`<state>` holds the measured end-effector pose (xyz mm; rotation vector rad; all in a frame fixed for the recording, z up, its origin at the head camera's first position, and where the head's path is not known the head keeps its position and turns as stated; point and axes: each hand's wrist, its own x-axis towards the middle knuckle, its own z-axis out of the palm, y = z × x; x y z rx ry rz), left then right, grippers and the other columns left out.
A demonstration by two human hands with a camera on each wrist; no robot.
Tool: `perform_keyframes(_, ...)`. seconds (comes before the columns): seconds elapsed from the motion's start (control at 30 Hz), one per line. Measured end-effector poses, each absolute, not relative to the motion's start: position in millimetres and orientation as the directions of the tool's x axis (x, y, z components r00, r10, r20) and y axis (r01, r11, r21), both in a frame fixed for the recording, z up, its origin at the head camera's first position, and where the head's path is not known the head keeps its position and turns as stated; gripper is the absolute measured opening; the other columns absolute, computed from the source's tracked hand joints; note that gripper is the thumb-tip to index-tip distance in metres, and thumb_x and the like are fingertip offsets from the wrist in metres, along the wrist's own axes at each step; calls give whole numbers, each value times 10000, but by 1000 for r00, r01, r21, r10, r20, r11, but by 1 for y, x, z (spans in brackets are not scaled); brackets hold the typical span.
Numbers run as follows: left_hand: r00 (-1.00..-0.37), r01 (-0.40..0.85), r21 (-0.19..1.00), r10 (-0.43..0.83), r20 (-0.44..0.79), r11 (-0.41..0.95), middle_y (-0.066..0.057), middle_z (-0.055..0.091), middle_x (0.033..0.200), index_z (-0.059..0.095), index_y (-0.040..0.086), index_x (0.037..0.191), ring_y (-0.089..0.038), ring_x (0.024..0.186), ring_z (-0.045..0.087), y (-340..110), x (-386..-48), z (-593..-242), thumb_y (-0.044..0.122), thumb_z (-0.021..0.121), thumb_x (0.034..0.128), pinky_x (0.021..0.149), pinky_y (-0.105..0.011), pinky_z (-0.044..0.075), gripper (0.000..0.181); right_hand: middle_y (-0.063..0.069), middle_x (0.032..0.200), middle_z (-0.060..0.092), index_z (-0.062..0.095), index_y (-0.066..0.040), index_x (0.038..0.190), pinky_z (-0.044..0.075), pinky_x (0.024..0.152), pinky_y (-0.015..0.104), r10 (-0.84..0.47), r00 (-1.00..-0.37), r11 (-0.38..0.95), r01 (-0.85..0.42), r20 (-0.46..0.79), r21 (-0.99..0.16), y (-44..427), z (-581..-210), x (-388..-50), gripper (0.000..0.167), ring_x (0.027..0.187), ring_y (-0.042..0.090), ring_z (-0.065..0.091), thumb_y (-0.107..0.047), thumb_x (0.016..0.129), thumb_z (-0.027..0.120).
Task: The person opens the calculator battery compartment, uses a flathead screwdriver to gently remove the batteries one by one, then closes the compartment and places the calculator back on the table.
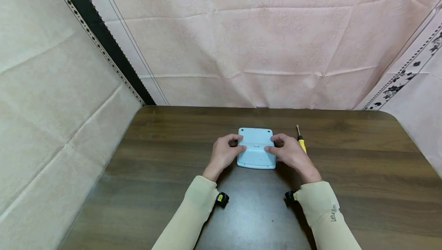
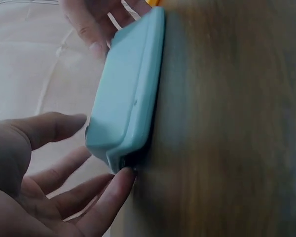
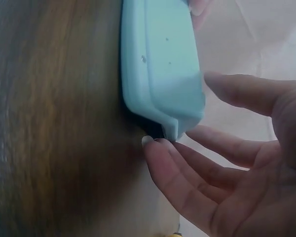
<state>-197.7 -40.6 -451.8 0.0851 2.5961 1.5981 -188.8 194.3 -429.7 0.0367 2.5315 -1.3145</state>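
A light blue, rounded-corner device [image 1: 256, 158] lies on the table between both hands, with dark round spots at its two far corners. My left hand [image 1: 226, 152] grips its left side, thumb over the upper face and fingers at the edge. On the opposite side my right hand [image 1: 291, 153] holds it in the same way. The left wrist view shows the device [image 2: 123, 81] side-on, with the left hand's fingers [image 2: 106, 200] at its lower end. In the right wrist view, the right hand's fingers [image 3: 170, 173] meet the device's end [image 3: 175, 79]. Its underside is hidden.
A screwdriver [image 1: 301, 141] with a yellow and black handle lies just right of the right hand, its shaft pointing away. The brown wooden table [image 1: 165, 165] has pale cloth [image 1: 262, 43] hanging behind it and at both sides.
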Motion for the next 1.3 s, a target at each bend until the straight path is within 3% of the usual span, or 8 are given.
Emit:
perform_keyframes(0.2,-985,121,797,169,24,591,-104,661,1428,725,122,1372,-299,1325,587,-44,-201,-450,238,780,992,1109,-501,467,401,278,1362,604,588,65,1401,538,976,519,-97,-983,689,47,-157,-724,193,-433,-191,484,1161,384,605,-231,1036,707)
perform_keyframes(0.4,-946,250,664,324,12,704,-110,487,1619,636,124,1481,-328,1521,385,-49,-202,-449,339,764,1004,1188,-562,368,539,272,1355,600,668,51,1337,506,1024,591,-166,-985,750,-154,42,-644,189,-435,-190,393,1185,421,584,-133,1001,754)
perform_keyframes(0.57,-917,300,624,398,-19,722,-102,362,1699,551,122,1560,-325,1592,247,-51,-203,-451,389,764,995,1228,-587,285,660,216,1334,638,719,3,1292,491,1042,604,-267,-958,742,-274,106,-611,185,-438,-190,336,1221,406,583,-124,987,779)
perform_keyframes(0.93,-887,359,559,459,-44,747,-75,326,1717,507,135,1595,-306,1551,350,-49,-203,-456,384,758,1005,1225,-668,213,688,199,1270,659,768,-21,1187,512,1027,594,-374,-922,783,-370,97,-500,176,-440,-190,274,1196,411,597,-135,946,829)
perform_keyframes(1.3,-890,361,549,455,-40,754,-69,324,1718,511,157,1597,-297,1549,356,-50,-201,-456,396,741,1016,1227,-666,212,669,120,1167,675,754,-41,1101,523,1008,547,-418,-897,758,-431,142,-489,170,-443,-194,202,1132,348,610,-147,945,829)
